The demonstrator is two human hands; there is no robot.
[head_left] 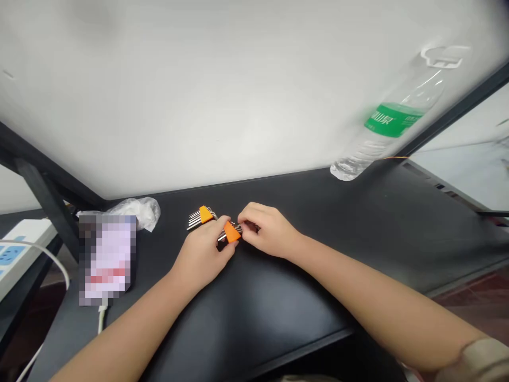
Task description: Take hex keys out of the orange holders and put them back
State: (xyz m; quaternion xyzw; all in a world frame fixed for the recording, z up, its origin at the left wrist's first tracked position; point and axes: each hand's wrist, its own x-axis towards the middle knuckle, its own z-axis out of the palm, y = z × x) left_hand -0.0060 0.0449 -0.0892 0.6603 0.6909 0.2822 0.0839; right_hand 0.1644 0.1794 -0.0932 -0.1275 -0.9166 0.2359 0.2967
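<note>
Two orange holders of metal hex keys lie near the middle of the black table (318, 254). My left hand (202, 254) is closed around the nearer hex key set (231, 232), its fingers on the orange holder. My right hand (266, 231) pinches the metal keys sticking out of that same set on its right side. The second hex key set (202, 215) rests on the table just beyond my left hand, untouched.
A crumpled clear plastic bag (137, 211) lies at the left by a blurred phone screen (106, 260) with a white cable. A white power strip (19, 249) sits far left. A clear water bottle with a green label (389, 122) stands back right, against the white wall.
</note>
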